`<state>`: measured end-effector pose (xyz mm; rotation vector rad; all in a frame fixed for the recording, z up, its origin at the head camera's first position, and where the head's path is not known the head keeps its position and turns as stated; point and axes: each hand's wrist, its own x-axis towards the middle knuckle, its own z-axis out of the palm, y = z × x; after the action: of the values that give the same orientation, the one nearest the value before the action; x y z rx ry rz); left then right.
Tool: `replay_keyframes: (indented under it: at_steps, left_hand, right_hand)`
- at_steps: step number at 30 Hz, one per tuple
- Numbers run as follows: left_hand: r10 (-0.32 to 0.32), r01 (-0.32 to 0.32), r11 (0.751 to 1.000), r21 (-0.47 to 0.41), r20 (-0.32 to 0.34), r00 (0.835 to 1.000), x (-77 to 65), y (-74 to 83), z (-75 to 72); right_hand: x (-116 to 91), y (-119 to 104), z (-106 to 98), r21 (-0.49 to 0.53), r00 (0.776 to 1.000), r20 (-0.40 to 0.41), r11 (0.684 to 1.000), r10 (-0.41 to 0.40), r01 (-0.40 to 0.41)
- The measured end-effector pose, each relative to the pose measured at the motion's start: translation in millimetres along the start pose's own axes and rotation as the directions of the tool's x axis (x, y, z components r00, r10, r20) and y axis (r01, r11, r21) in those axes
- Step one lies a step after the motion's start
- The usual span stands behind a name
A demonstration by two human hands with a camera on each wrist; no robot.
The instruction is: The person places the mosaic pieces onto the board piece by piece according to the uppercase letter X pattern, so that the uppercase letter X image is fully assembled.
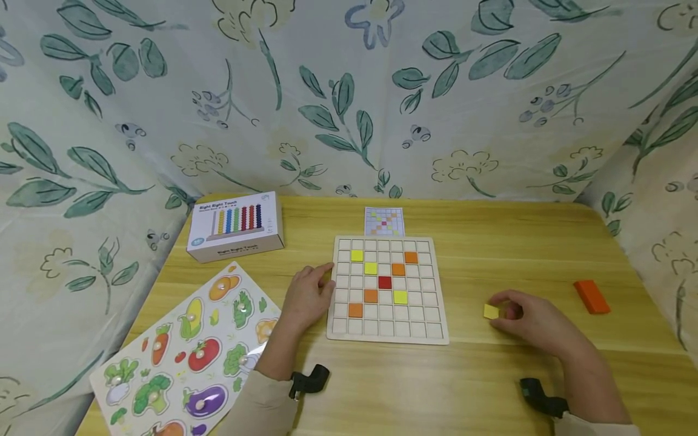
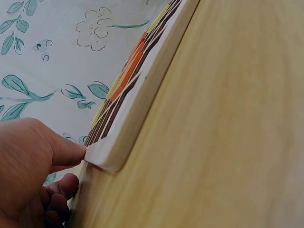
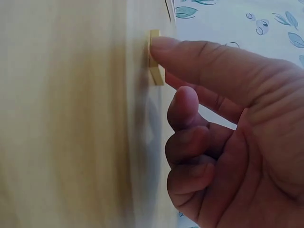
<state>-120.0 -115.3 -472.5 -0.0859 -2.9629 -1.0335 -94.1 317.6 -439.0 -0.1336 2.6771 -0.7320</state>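
A wooden grid board (image 1: 345, 333) lies flat on the table, with yellow tiles (image 1: 371, 268), orange tiles (image 1: 398, 269) and one red tile (image 1: 385, 283) in diagonal lines. At the board's left edge is my left hand (image 1: 308, 297), its thumb and forefinger touching the rim. The left wrist view has the thumb (image 2: 66, 151) against the board's corner, with other fingers bent below. Well to the right of the board, my right hand (image 1: 531, 318) pinches a yellow square tile (image 1: 491, 312) between thumb and forefinger. In the right wrist view that tile (image 3: 155, 76) is partly covered by the thumb.
Behind the board sits a small pattern card (image 1: 384, 221). An orange-red block (image 1: 591, 297) lies at the far right. At left are a white box (image 1: 240, 245) and a vegetable puzzle board (image 1: 180, 324), partly under the left arm. A patterned cloth (image 1: 349, 121) hangs behind the table.
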Motion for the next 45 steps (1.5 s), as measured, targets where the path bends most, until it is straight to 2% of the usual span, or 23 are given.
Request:
replay_keyframes:
  at_steps: [8, 14, 24, 34, 45]
  left_hand:
    - [0.001, -0.001, 1.000, -0.008, -0.008, 1.000, 0.1, -0.3, 0.4]
    - [-0.002, 0.002, 1.000, -0.007, -0.007, 1.000, 0.2, -1.4, 1.3]
    - [-0.007, 0.007, 1.000, -0.012, 0.002, 1.000, -0.8, -0.2, -0.7]
    - [-0.006, 0.006, 1.000, -0.012, 0.002, 1.000, -0.2, -0.4, 0.1]
    - [-0.015, 0.015, 1.000, -0.011, 0.012, 1.000, -0.2, -0.1, -0.7]
  right_hand:
    - [0, 5, 2, -0.020, 1.000, -0.020, 1.000, -0.020, 0.019]
    - [1, 0, 3, -0.028, 0.999, -0.028, 0.999, -0.033, 0.032]
    - [5, -25, 11, -0.007, 0.999, -0.003, 0.999, -0.040, 0.040]
    - [11, -52, 20, 0.019, 0.995, -0.001, 0.995, -0.100, 0.100]
    - [22, -85, 38, 0.043, 0.989, 0.079, 0.992, -0.122, 0.119]
